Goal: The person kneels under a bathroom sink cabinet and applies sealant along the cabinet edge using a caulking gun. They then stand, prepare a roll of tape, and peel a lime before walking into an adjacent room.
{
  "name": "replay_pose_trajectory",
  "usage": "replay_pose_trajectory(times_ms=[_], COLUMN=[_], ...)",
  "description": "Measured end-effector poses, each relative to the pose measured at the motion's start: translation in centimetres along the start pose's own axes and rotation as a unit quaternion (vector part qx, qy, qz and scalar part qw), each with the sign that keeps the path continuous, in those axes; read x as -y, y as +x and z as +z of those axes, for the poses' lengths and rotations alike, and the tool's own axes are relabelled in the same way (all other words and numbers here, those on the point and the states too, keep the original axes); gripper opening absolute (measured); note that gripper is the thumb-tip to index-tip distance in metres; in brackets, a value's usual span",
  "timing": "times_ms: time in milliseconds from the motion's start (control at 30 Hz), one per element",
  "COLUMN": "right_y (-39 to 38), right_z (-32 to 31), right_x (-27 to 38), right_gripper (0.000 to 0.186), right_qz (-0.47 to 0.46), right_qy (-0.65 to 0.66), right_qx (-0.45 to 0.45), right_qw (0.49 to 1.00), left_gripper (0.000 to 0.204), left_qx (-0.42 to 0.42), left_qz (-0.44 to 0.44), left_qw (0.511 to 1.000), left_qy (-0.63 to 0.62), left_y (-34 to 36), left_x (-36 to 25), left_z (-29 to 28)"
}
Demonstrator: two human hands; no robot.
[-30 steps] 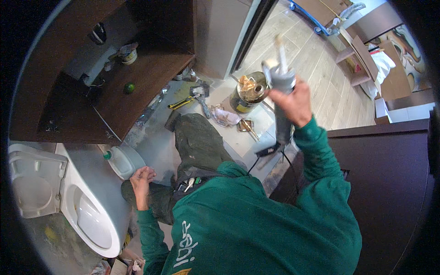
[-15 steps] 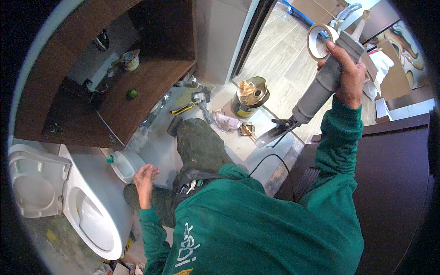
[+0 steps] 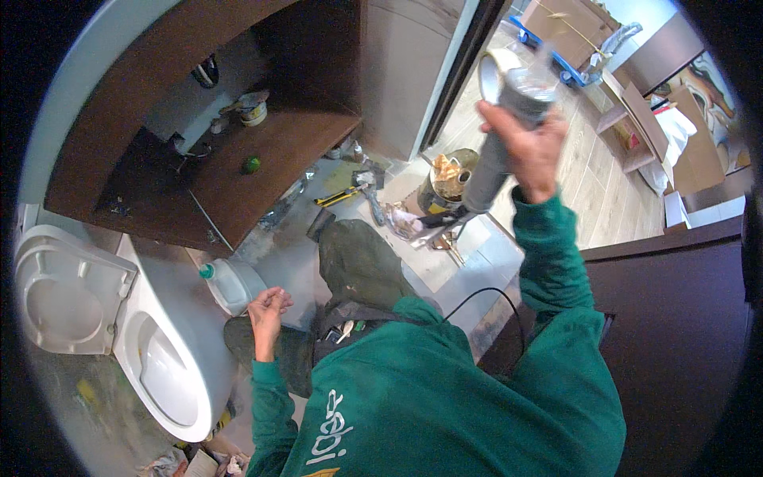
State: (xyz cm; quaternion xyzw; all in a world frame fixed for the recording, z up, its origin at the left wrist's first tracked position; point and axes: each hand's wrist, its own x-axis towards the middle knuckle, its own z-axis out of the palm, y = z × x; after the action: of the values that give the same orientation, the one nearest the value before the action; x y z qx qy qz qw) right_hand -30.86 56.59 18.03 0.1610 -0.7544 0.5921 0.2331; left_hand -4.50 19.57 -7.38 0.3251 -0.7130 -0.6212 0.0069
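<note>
My right hand (image 3: 534, 159) is raised at the right, wrapped round the grey barrel of a caulking gun (image 3: 486, 176). Its clear nozzle end points up and is smeared by motion, while the dark handle end hangs down to the left. A roll of tape (image 3: 488, 79) sits by the barrel's upper end, against my thumb and moving along with the hand. Low on the left, my left hand (image 3: 269, 314) hovers above my thigh beside a white jug with a green cap (image 3: 232, 286). Its fingers are loosely bent and slightly apart, with nothing visible in them.
An open-fronted brown cabinet (image 3: 270, 159) holds a green round fruit (image 3: 251, 164) and a small tub (image 3: 253, 111). Left stands a toilet (image 3: 171, 381). A messy can (image 3: 451, 176), a yellow-black cutter (image 3: 338, 195) and rags lie ahead. A dark panel (image 3: 668, 318) flanks my right.
My right hand has swung left and a little down with the caulking gun and tape roll. The whole view has shifted slightly. My left hand stays near the jug.
</note>
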Motion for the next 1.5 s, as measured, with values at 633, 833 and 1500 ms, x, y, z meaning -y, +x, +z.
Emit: replay_pose_trajectory(times_ms=[633,833,1500], right_y=[-8.1,-5.4,-11.2], right_z=[20.8,20.8,22.1], right_x=[-30.1,-30.7,-39.7], right_gripper=[0.071,0.070,0.071], right_qz=[0.274,0.268,0.397], right_qy=[-0.337,-0.345,-0.367], right_qx=[0.188,0.197,0.179], right_qw=[0.881,0.878,0.822], left_gripper=[0.023,0.025,0.023], left_qx=[-0.100,-0.096,-0.070], left_qz=[-0.088,-0.097,-0.114], left_qw=[0.991,0.991,0.991], left_qy=[-0.003,0.005,0.018], left_y=[-3.9,-2.7,-2.5], left_x=[3.1,3.3,4.3], left_z=[-3.5,-2.6,-2.0])
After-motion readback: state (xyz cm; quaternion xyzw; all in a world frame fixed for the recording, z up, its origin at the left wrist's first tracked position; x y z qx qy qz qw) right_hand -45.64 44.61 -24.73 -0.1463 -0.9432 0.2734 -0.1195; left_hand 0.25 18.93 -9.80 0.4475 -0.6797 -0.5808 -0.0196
